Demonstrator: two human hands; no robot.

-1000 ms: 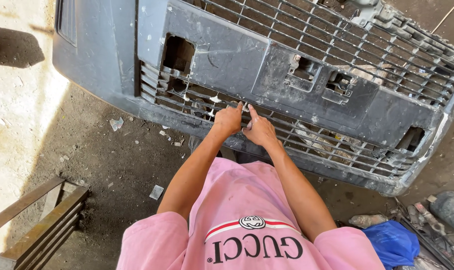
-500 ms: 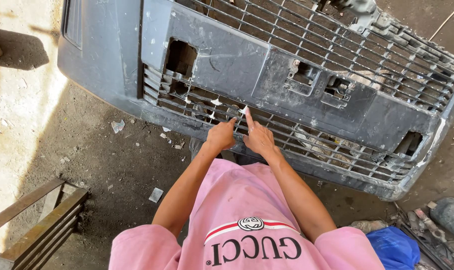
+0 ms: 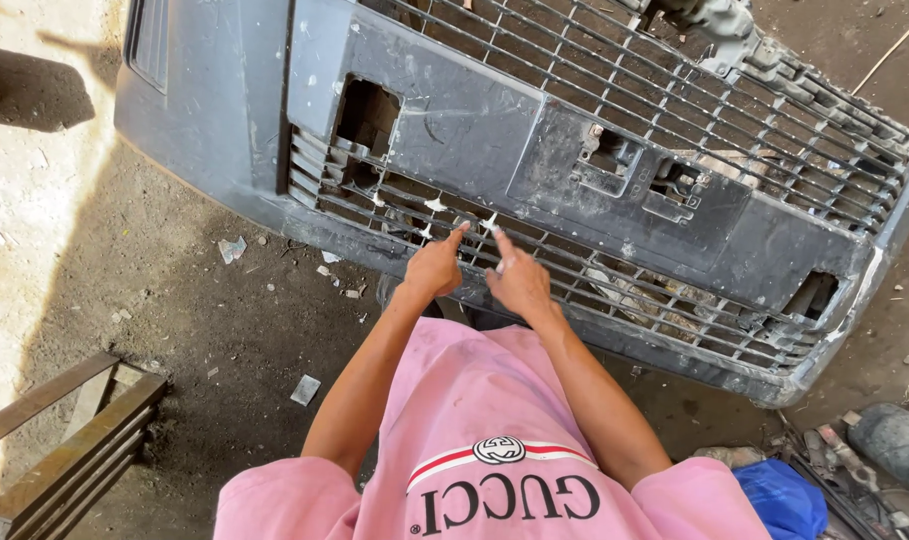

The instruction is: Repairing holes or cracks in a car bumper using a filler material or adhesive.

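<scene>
matt grey plastic bumper (image 3: 454,120), dusty, scuffed

Floor: bare dirt ground (image 3: 174,330), littered with scraps | Light: hard sun at left, shade elsewhere | Furniture: rusty metal frame (image 3: 54,440) lower left
</scene>
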